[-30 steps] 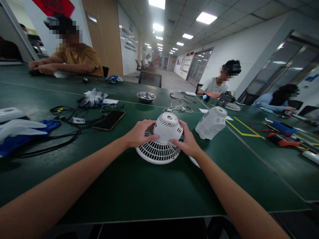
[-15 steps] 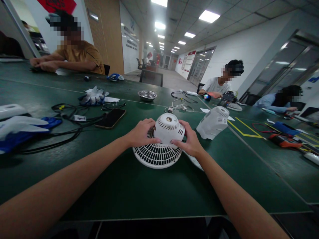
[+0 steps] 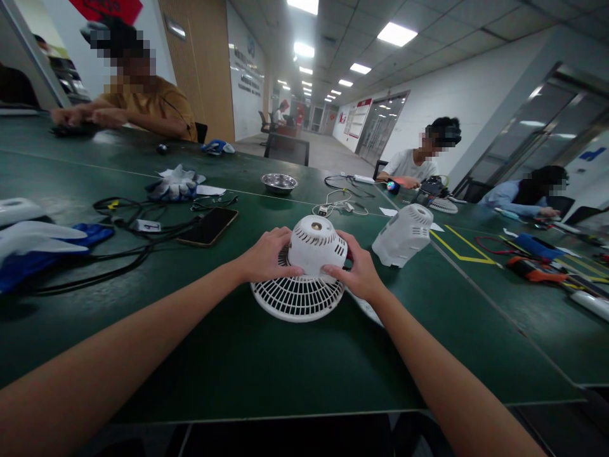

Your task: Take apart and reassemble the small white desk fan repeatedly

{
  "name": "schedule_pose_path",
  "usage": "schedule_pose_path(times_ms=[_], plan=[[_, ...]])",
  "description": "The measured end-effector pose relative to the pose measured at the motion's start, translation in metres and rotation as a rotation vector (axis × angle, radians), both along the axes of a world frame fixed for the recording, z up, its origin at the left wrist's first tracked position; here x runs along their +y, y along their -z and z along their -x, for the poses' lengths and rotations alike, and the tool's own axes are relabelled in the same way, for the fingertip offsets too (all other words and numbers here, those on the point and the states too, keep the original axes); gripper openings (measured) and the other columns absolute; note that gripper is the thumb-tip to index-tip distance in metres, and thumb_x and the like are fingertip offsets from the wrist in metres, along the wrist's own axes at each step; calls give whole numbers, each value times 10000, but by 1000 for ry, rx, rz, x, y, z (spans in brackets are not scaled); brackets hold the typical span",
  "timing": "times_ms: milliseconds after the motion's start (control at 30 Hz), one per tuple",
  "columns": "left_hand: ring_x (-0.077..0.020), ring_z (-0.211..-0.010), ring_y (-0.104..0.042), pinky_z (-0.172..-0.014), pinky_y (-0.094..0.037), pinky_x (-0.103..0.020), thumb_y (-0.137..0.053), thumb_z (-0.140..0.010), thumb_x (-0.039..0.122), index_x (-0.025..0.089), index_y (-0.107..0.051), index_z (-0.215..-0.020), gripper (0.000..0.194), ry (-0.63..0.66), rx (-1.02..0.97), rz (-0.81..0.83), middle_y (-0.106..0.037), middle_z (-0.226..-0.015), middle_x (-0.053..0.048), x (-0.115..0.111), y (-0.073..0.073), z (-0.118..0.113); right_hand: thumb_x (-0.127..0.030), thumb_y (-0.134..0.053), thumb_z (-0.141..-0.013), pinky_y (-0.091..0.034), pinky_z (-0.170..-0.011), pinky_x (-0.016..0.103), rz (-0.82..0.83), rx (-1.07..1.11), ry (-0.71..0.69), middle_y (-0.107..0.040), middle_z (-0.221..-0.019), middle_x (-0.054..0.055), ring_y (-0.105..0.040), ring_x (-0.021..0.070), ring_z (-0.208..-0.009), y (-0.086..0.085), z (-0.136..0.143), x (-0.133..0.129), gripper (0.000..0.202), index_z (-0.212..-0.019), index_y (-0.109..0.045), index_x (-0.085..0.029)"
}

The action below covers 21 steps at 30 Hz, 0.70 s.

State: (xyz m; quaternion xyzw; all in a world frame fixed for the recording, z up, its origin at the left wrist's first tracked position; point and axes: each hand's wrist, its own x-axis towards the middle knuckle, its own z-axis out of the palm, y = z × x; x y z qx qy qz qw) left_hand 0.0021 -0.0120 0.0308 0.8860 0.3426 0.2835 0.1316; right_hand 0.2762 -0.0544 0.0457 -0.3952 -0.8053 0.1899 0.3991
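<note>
A white vented fan motor housing [image 3: 317, 249] sits between my hands, above a round white fan grille [image 3: 299, 299] that lies on the green table. My left hand [image 3: 272, 256] grips the housing's left side, thumb across its front. On the other side my right hand [image 3: 358, 266] holds it the same way, its thumb close to the left one. The fingertips behind the housing are hidden. Partly covered by my right forearm, a pale flat piece [image 3: 366, 307] rests beside the grille. A second white vented casing [image 3: 403, 236] stands to the right.
A phone [image 3: 209, 226], black cables [image 3: 136, 244] and blue-white gloves [image 3: 45, 249] lie on the left. Farther back are a metal bowl [image 3: 279, 183] and a white cord [image 3: 335, 206]. An orange-black meter [image 3: 535, 271] is on the right. Several people sit around the table.
The whole view has shifted slightly, so things appear a little farther left. The housing looks slightly tilted compared with before; both hands keep their hold on it.
</note>
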Motion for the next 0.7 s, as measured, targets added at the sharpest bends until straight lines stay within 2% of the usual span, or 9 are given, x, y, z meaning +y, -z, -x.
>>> schedule_pose_path(times_ms=[233, 433, 700], plan=[[-364, -1196, -518, -997, -411, -568, -652, -785, 692, 238, -544, -1381, 757, 5, 7, 19, -579, -1324, -142, 1, 0, 0, -516, -764, -792, -590, -900, 532, 14, -12, -6, -683, -1230, 74, -677, 291, -1051, -1, -1, 3, 740, -1431, -459, -303], [-328, -1100, -549, -949, -430, -538, -529, -874, 668, 220, -609, -1302, 625, 34, 6, 65, -590, -1282, -136, 3, -1, 2, -501, -749, -813, -582, -918, 527, 67, 19, -26, -682, -1222, 86, -675, 296, -1068, 2, -1, 4, 744, -1449, -433, -279], [-337, -1119, -542, -959, -423, -546, -598, -840, 669, 214, -593, -1313, 656, -10, 32, 33, -586, -1284, -144, 0, -2, -1, -504, -753, -800, -554, -956, 552, 64, 5, -21, -632, -1286, 110, -642, 323, -1133, 2, 2, 1, 791, -1458, -383, -268]])
